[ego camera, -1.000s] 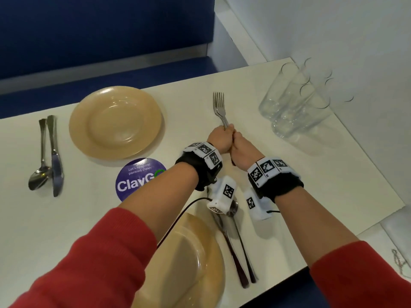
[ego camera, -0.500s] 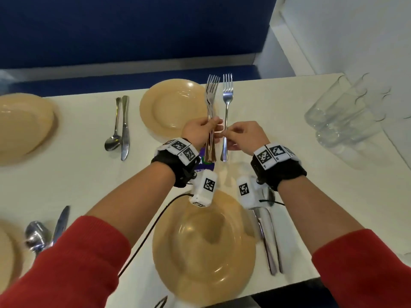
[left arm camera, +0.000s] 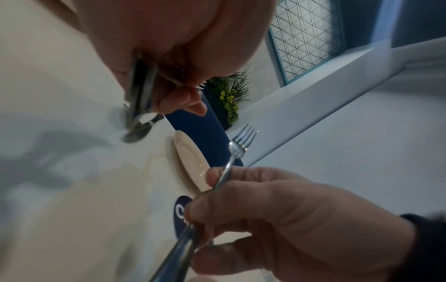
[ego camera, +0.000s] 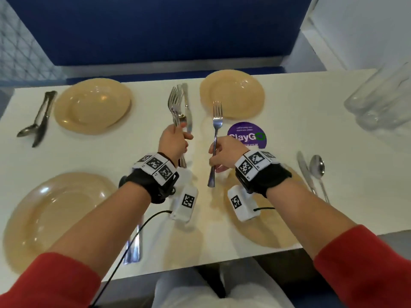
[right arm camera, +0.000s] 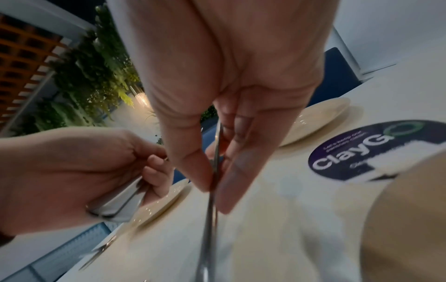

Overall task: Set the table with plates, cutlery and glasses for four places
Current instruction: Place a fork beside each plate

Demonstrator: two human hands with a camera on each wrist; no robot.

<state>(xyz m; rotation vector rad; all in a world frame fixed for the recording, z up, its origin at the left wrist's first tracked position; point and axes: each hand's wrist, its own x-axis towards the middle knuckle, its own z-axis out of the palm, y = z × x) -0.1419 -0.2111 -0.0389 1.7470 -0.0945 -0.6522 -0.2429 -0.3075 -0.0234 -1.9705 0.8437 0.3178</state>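
Several tan plates lie on the white table [ego camera: 311, 121]: far left plate [ego camera: 92, 106], far right plate [ego camera: 232, 94], near left plate [ego camera: 53, 216], near right plate [ego camera: 275, 232]. My left hand [ego camera: 175, 141] grips a bundle of forks [ego camera: 174, 103] upright above the table's middle. My right hand [ego camera: 224, 155] pinches a single fork [ego camera: 216, 121] by its handle, tines pointing away; the same single fork [left arm camera: 239, 150] shows in the left wrist view. Several clear glasses [ego camera: 382, 101] stand at the far right.
A knife and spoon pair [ego camera: 36, 123] lies at the far left, another pair [ego camera: 313, 172] right of the near right plate, and a knife [ego camera: 188, 107] behind the fork bundle. A purple round sticker [ego camera: 246, 135] marks the table. A blue bench back [ego camera: 155, 30] runs behind.
My hands have separated: the right one has drawn one fork out of the bundle and moved right, the left keeps the rest. The head view has swung left and back.
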